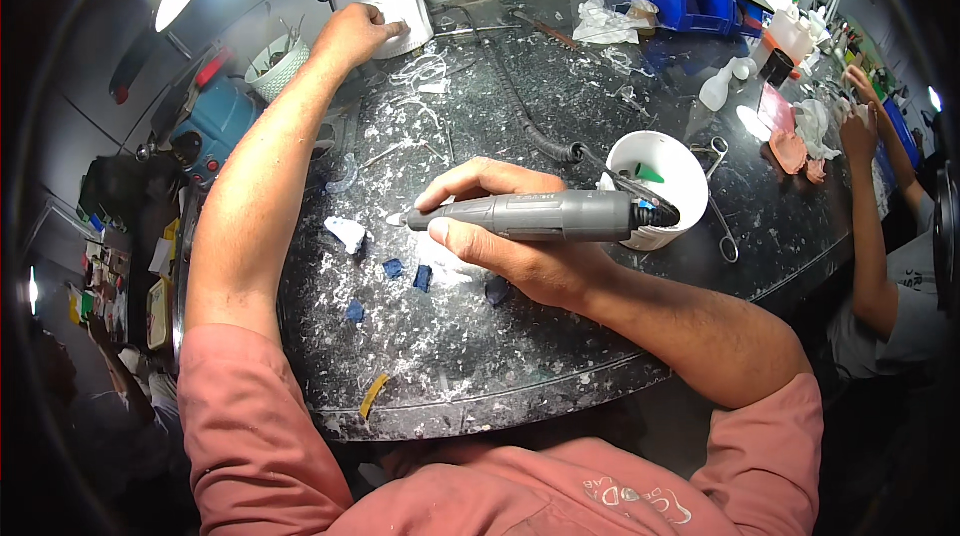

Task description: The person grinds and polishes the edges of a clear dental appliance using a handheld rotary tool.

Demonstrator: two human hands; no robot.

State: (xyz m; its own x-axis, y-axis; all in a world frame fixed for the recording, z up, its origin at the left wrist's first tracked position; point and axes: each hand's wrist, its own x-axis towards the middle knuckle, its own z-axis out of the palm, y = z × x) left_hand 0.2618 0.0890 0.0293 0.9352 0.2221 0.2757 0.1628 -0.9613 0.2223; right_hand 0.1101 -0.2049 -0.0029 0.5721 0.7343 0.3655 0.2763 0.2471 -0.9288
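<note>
Dark-grey cylindrical rotary handpiece [540, 216] lies gripped in my right hand [548, 274], its tail overlapping the round white plastic tub [628, 148] in view. Beyond and left of the tub, my left hand [358, 34] touches a white round-cornered object [415, 14]; grip unclear. The black cord [573, 153] might snag the tub's rim if pulled. Debris-strewn black tabletop [560, 361] gives room left of the tub, its edge curving nearside.
</note>
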